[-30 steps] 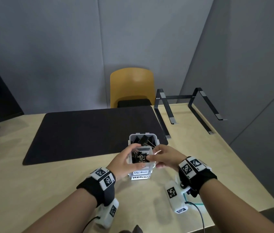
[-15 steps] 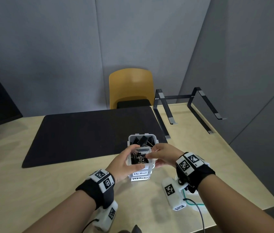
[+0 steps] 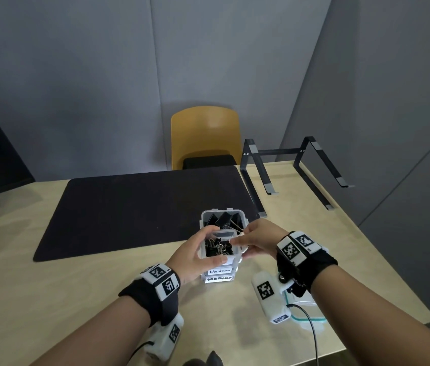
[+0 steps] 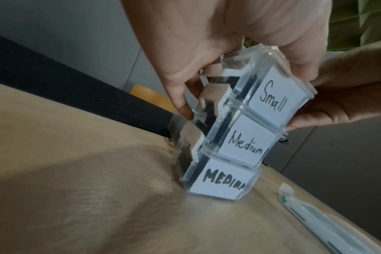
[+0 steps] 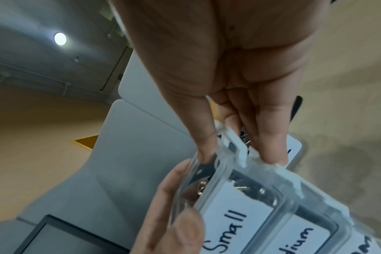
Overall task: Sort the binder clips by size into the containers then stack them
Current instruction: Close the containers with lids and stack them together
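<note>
A clear container labelled "Small" [image 4: 272, 98], filled with little binder clips [image 3: 218, 248], sits atop two containers labelled "Medium" [image 4: 246, 146], forming a three-tier stack near the front of the pale wooden surface [image 3: 50, 299]. The left hand [image 3: 192, 256] grasps the top container's left side, fingers curled round its rim, while the right hand [image 3: 257, 240] pinches its right side between thumb and fingers. Just behind the stack stands another clear container holding larger black clips [image 3: 223, 219], at the edge of a dark mat [image 3: 129, 207]. A black metal stand [image 3: 288, 167] and a yellow chair [image 3: 204, 136] lie beyond.
</note>
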`<state>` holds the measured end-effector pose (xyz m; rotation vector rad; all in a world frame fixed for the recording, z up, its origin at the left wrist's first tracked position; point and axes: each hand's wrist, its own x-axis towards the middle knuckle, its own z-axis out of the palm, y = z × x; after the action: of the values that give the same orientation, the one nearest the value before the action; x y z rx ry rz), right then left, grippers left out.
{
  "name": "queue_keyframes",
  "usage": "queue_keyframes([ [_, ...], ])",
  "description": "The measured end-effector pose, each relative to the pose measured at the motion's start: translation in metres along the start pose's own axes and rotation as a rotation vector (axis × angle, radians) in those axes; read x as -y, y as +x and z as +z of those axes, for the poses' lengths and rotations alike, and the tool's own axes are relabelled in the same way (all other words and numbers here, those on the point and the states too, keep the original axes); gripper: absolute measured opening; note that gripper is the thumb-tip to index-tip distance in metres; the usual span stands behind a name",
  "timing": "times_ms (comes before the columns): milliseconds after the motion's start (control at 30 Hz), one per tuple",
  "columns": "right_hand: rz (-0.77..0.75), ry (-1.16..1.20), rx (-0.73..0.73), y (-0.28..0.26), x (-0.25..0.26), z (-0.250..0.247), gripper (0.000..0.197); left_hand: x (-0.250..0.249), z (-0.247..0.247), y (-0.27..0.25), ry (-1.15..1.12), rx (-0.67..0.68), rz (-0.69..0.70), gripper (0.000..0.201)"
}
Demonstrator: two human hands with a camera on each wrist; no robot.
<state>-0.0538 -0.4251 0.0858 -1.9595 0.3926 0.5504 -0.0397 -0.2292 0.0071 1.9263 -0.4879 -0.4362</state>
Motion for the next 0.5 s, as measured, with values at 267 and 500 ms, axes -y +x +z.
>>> queue_keyframes([
  [267, 0.003, 0.020, -0.061, 0.004, -0.004, 0.004, 0.022, -0.001, 0.000, -0.002, 0.010, 0.003, 0.004, 0.066],
  [500, -0.044, 0.315, 0.008, 0.001, -0.024, 0.001, 0.005, -0.001, 0.003, -0.003, -0.095, 0.011, -0.028, 0.087],
])
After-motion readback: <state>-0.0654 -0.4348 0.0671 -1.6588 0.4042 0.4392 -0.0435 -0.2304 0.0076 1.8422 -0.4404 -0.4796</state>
